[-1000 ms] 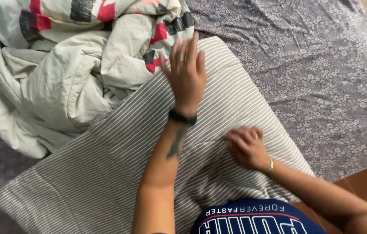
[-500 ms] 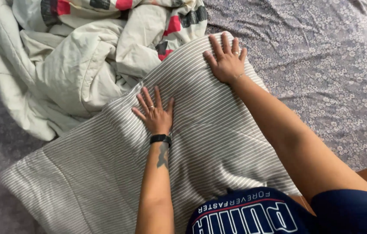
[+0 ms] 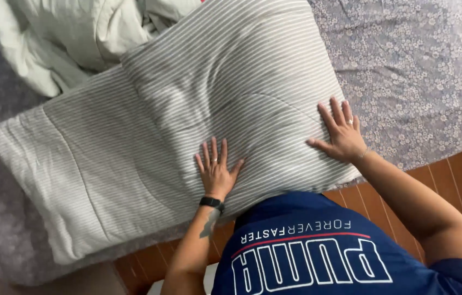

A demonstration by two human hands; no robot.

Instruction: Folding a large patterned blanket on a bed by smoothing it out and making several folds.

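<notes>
Nearest, at the bottom edge of the view, the person's dark blue shirt [image 3: 307,257] with white lettering fills the lower right, and beside it strips of reddish-brown wooden floor [image 3: 449,169] show along the near side of the bed.

Just beyond the shirt, the left hand [image 3: 217,173] lies flat on the striped quilt [image 3: 187,109], palm down with its fingers spread wide, gripping nothing. It wears a ring on one finger and a black band at the wrist, and a dark tattoo marks the forearm below it. To the right and a little farther out, the right hand [image 3: 343,135] also presses flat on the same quilt, right at its near right edge, fingers splayed open, with a ring and a thin bracelet at the wrist. The two hands are well apart from each other.

The striped quilt, grey and white in thin lines, lies folded across the bed, stretching from the near left corner up to the far middle, with soft creases running through it.

Under it is a bedsheet [image 3: 427,71] in muted purple with small white flowers, bare on the right side and showing again at the left edge.

Farthest away, at the top left, a crumpled cream comforter [image 3: 61,38] is heaped, touching the quilt's far edge.
</notes>
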